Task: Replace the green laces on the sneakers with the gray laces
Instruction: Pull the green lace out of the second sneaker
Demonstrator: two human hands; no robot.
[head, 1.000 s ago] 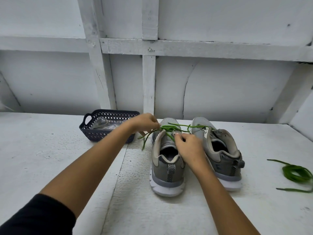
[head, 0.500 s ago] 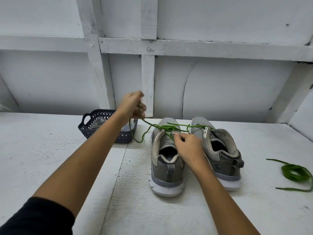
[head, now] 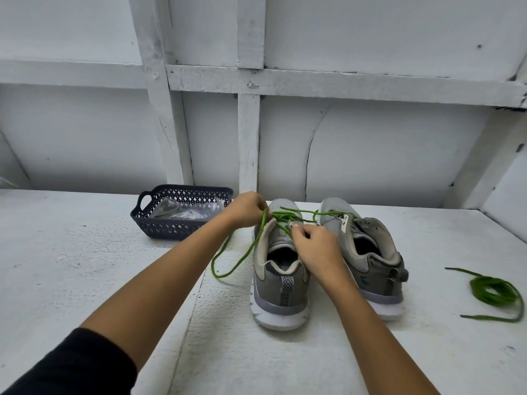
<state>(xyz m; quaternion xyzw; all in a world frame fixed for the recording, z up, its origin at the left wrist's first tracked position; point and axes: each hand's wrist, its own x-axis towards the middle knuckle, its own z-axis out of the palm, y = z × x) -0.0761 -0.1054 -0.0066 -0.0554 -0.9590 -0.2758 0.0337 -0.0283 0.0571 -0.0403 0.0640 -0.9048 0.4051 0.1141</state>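
The left hand (head: 246,209) and right hand (head: 319,249) pinch the green lace (head: 262,223) with curled fingers on the left shoe (head: 281,280) mid-frame, beside the right shoe (head: 368,252), with a loose lace (head: 493,289) far right and a basket (head: 159,223) left.

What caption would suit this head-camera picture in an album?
Left hand and right hand unthread a green lace from a gray sneaker.
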